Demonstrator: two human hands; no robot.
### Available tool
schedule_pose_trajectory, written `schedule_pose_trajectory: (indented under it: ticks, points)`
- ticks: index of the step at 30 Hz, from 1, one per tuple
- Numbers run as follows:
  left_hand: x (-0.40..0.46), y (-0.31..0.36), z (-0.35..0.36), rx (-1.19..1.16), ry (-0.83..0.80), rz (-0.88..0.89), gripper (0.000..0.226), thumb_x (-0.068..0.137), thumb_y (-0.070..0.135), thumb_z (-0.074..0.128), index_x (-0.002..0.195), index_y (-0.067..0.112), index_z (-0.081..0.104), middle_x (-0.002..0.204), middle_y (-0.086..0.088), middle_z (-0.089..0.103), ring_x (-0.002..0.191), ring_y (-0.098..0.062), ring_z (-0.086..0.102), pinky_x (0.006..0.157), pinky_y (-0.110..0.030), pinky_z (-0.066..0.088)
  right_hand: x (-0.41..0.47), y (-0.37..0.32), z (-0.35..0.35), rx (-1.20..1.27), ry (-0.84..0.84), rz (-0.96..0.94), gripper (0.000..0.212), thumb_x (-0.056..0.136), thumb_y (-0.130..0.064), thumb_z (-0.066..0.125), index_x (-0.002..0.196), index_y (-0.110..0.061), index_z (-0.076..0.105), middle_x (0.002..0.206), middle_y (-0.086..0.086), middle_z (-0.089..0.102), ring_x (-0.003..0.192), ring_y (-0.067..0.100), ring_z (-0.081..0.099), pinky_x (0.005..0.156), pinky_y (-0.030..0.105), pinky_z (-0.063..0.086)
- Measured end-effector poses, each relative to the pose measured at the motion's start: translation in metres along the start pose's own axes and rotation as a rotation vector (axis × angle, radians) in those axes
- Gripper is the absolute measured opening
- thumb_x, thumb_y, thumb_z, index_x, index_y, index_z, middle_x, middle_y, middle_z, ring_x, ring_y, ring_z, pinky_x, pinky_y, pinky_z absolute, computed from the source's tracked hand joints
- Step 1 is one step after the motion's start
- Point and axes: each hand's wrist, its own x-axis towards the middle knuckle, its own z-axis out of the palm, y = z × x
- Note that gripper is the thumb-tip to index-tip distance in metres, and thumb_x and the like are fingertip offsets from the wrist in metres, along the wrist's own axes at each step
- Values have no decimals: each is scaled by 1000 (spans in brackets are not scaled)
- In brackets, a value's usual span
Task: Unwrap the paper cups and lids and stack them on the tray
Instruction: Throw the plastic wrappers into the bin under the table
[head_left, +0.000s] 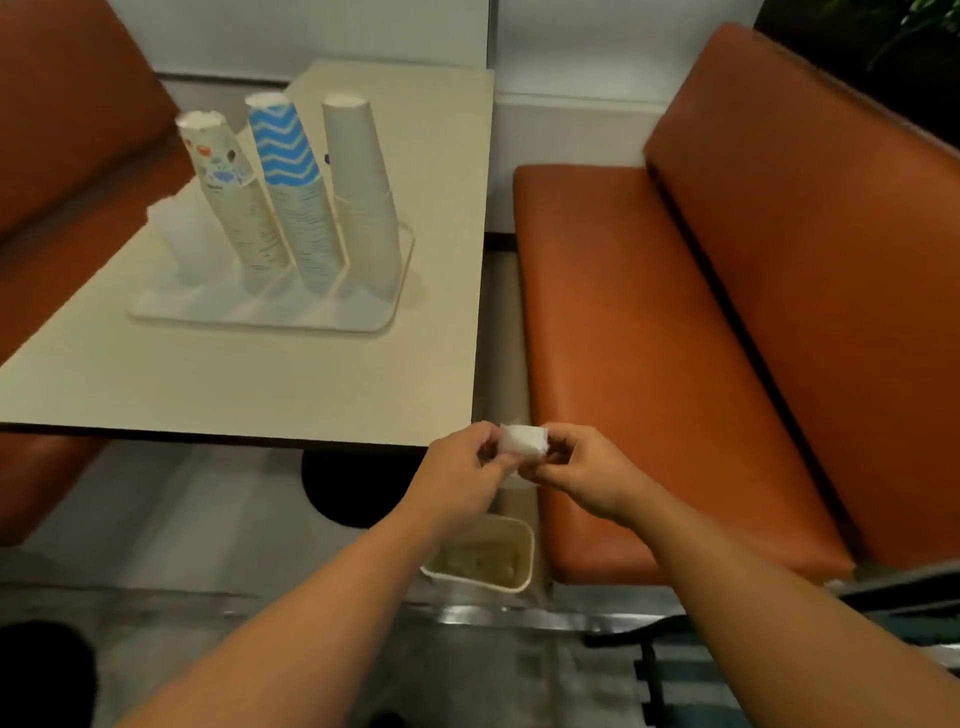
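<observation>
A white tray (358, 319) lies on the cream table (234, 384). On it stand three tall upside-down cup stacks: a patterned one (234, 208), a blue zigzag one (298, 197) and a plain white one (363, 192). A stack of translucent lids (189, 244) stands at the tray's left. Off the table's near right corner, my left hand (462, 467) and my right hand (576, 467) both pinch a small crumpled wad of clear plastic wrap (524, 441) between them.
Orange padded benches flank the table, one at the right (675, 338) and one at the left (62, 156). A cream bin (522, 566) sits on the floor below my hands. The table's black base (343, 483) stands under the near edge.
</observation>
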Motion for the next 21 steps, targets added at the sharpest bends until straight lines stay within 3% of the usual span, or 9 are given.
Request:
schedule_pose_trajectory:
  ticks: [2,4,6,10,13,16,18,21]
  points:
    - [-2,-27,22,9,-48,-63,8,94,27,63,95,19,62,82,9,62,77,-11,59,66,-24,47,-1,30,14,29,-70,98,28,84,-10,75,109,-17,68,103,7,72,98,20,68,91,37,56]
    - [-2,-57,45,-40,-76,-148,5,94,21,63,89,21,61,79,8,62,74,-11,60,65,-24,48,-3,62,30,90,-124,184,31,83,-12,77,111,-19,67,100,3,71,91,16,68,80,25,57]
    - [0,-91,70,-60,-80,-228,14,93,18,63,82,25,58,76,9,62,72,-12,60,65,-24,49,-2,99,50,110,-147,260,38,82,-17,79,116,-22,64,101,-3,70,88,8,66,75,18,54]
    - [0,-168,116,-118,-80,-448,12,89,15,59,80,22,58,76,2,62,73,-19,64,67,-36,58,-1,183,98,127,-128,415,51,85,-41,72,130,-20,59,119,-4,65,107,12,61,93,27,51]
    - [5,-228,147,-136,-32,-603,6,85,16,59,81,20,61,79,-4,65,82,-32,66,74,-48,59,6,239,130,86,-66,510,46,94,-44,60,132,-19,57,125,-1,62,115,16,58,96,27,45]
    - [25,-274,176,-154,13,-667,18,91,13,63,109,10,66,101,-12,70,86,-29,67,64,-33,57,23,283,148,55,18,534,45,98,-45,53,135,-20,53,133,5,58,120,21,55,90,24,38]
    - [43,-299,195,-204,61,-695,24,93,12,64,116,4,63,106,-13,68,77,-22,65,50,-24,53,41,312,157,26,36,549,47,100,-41,50,139,-17,48,137,8,55,124,25,52,87,22,33]
    - [73,-333,219,-233,140,-724,11,93,12,66,102,9,61,96,-6,65,50,-11,65,61,-37,60,74,354,178,5,51,547,52,100,-34,52,146,-15,36,144,12,48,130,32,47,96,27,36]
